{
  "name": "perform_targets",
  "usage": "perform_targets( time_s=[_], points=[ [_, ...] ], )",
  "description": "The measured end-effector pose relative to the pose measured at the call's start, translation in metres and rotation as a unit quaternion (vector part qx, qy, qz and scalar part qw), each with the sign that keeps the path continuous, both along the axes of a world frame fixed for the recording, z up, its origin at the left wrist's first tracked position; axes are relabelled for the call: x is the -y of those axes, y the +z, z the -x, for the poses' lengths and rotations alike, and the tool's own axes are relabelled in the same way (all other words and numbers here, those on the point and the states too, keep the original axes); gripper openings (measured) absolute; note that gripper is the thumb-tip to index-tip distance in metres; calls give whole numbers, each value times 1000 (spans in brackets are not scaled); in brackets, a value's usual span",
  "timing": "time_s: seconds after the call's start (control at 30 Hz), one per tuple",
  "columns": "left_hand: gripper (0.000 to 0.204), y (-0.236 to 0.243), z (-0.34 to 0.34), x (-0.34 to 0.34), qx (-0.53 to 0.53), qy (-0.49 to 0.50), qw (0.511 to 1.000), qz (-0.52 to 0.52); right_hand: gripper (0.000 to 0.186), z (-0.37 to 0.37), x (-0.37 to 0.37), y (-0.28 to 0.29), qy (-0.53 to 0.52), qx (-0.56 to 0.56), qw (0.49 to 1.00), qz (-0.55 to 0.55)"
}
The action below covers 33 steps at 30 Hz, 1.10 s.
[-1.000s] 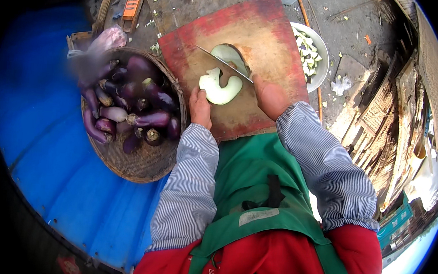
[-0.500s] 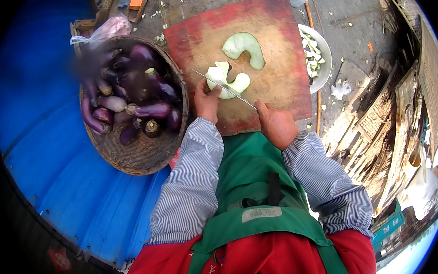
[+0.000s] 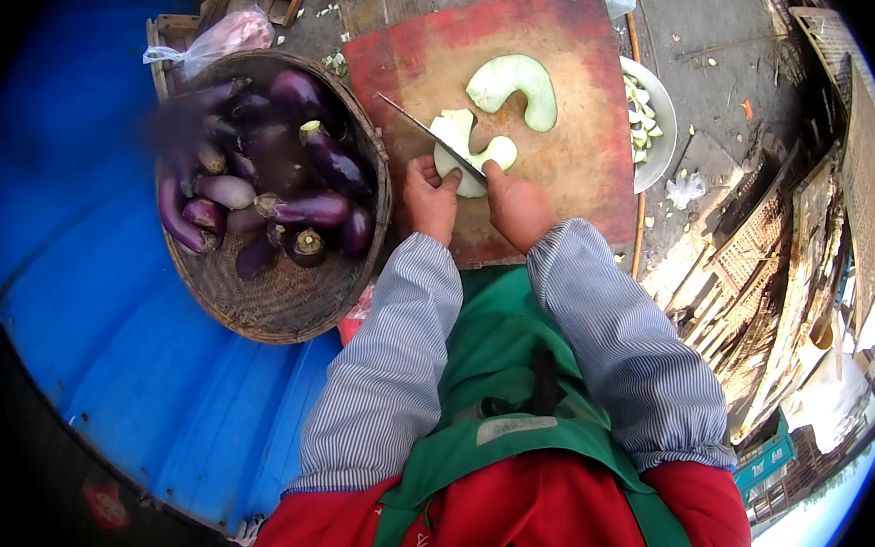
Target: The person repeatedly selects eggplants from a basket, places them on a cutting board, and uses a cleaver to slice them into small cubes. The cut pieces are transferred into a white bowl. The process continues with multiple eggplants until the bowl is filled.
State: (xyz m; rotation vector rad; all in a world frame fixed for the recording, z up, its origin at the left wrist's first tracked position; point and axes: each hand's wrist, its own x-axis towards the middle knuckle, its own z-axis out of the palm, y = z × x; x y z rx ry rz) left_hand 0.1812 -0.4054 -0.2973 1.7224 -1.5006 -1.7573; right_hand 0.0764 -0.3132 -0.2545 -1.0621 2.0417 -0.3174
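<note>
On a wooden cutting board [image 3: 591,133] with red-stained edges lies a pale green curved gourd slice [image 3: 453,128]. My left hand [image 3: 432,201] holds its near left part, with thumb and fingers closed on it. My right hand [image 3: 518,208] grips a knife [image 3: 415,121] by the handle, which the fingers hide. The blade slants across the slice, its tip pointing to the far left over the board. Beyond it, a second C-shaped gourd slice [image 3: 514,81] lies flat on the board, apart from both hands.
Left of the board, a round woven basket [image 3: 264,318] holds several purple eggplants [image 3: 311,209]. A white bowl [image 3: 662,155] of cut pieces stands at the right. A plastic bag [image 3: 234,36] sits behind the basket. Broken wicker and wood [image 3: 757,283] are piled at the far right.
The knife has turned more steeply, and my right hand has moved left, closer to my left hand. The view has shifted slightly. Both slices remain on the board.
</note>
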Motion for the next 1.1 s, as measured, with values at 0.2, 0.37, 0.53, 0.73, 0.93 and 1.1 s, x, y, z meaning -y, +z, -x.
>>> perform_targets(
  time_s=[0.2, 0.37, 0.53, 0.73, 0.93, 1.1],
  points=[
    [51, -4, 1, 16, -50, 17, 998, 31, 16, 23, -31, 35, -137, 35, 983, 113],
    [62, -1, 22, -3, 158, -132, 936, 286, 21, 48, -76, 42, -172, -28, 982, 72],
    [59, 0, 39, -5, 126, -268, 905, 306, 17, 43, -120, 47, -173, -31, 984, 18],
    [54, 19, 62, -19, -7, -480, 819, 314, 18, 46, -154, 72, -233, -35, 971, 30],
    [61, 36, 65, -35, 30, -439, 833, 336, 16, 53, -152, 81, -185, -65, 980, 35],
    [46, 24, 44, -41, 31, -417, 852, 314, 26, 60, -137, 76, -73, -88, 993, 24]
  ],
)
